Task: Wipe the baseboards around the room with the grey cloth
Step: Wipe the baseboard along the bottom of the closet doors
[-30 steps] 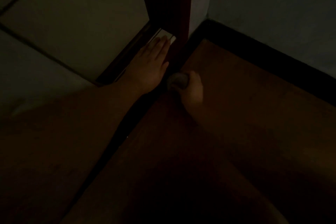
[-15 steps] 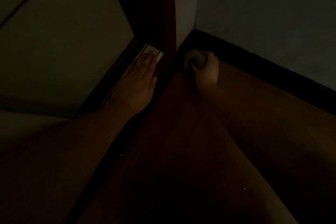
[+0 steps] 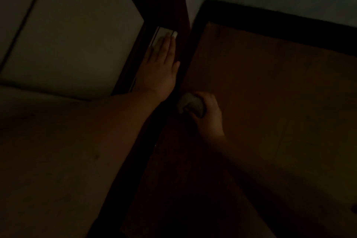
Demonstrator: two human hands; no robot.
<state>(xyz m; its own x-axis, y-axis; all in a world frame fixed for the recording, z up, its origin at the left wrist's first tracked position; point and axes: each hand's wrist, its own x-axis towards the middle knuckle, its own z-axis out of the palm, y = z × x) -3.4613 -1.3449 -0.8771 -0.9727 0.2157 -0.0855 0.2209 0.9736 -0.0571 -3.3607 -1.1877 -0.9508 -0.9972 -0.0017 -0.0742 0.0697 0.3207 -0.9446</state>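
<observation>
The room is very dim. My right hand grips the bunched grey cloth and holds it against the dark baseboard strip that runs along the left edge of the wooden floor. My left hand lies flat with straight fingers on the door sill, its fingertips on a pale strip by the door frame. A second dark baseboard runs along the far wall to the corner.
A reddish door frame stands upright at the corner. Pale floor tiles lie beyond the sill on the left. The brown wooden floor spreads out to the right. A small dark object shows at the right edge.
My right hand has drawn the cloth back from the corner toward me along the left baseboard. The left hand has stayed flat on the sill.
</observation>
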